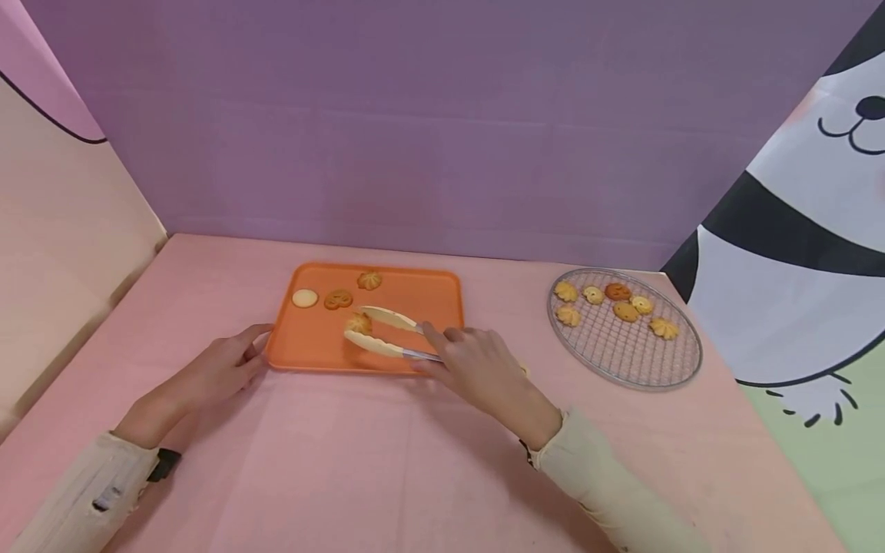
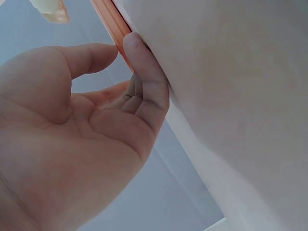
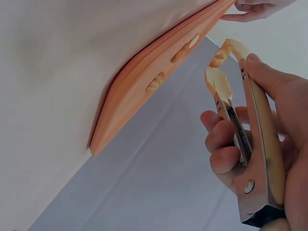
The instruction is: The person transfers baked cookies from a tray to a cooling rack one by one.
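Note:
My right hand (image 1: 480, 369) grips a pair of tongs (image 1: 376, 343) with cream scalloped tips and metal arms. Between the tips is a ridged golden cookie (image 3: 220, 54), held above the orange tray (image 1: 425, 288). At the tray's left edge my left hand (image 1: 220, 367) pinches the rim between thumb and fingers, as the left wrist view shows (image 2: 110, 96). On the tray lie a pale round cookie (image 1: 304, 298), a brown pretzel-shaped cookie (image 1: 338, 299) and a fluted golden cookie (image 1: 369, 280).
To the right stands a round wire rack (image 1: 622, 357) bearing several cookies, among them a fluted one (image 1: 664, 328). Part of a yellowish thing (image 1: 523, 369) shows behind my right hand on the pink table (image 1: 332, 461). A purple backdrop (image 1: 415, 153) rises behind.

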The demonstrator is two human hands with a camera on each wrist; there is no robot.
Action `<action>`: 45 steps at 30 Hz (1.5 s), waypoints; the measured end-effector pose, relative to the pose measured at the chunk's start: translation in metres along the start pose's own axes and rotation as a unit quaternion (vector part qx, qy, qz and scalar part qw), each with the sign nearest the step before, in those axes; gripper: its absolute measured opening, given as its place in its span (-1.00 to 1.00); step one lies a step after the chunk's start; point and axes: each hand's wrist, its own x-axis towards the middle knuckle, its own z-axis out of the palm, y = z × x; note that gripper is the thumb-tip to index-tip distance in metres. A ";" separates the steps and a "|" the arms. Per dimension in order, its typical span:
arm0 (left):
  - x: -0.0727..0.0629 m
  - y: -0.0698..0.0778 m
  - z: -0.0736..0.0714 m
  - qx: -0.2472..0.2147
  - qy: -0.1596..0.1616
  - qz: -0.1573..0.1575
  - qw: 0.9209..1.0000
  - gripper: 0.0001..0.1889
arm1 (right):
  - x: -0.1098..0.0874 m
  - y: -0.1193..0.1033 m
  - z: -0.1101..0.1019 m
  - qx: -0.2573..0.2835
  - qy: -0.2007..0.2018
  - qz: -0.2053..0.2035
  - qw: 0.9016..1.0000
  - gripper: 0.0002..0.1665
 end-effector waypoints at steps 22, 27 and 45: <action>0.000 0.000 0.001 0.008 0.005 0.002 1.000 -0.50 | -0.035 0.013 -0.015 0.008 0.021 0.010 1.000 -0.33; 0.000 0.000 0.001 0.010 0.009 0.004 1.000 -0.50 | -0.044 0.020 -0.019 0.013 0.030 0.011 0.999 -0.33; -0.001 0.001 0.003 0.011 0.015 0.006 1.000 -0.49 | -0.074 0.043 -0.031 0.022 0.048 0.034 0.998 -0.31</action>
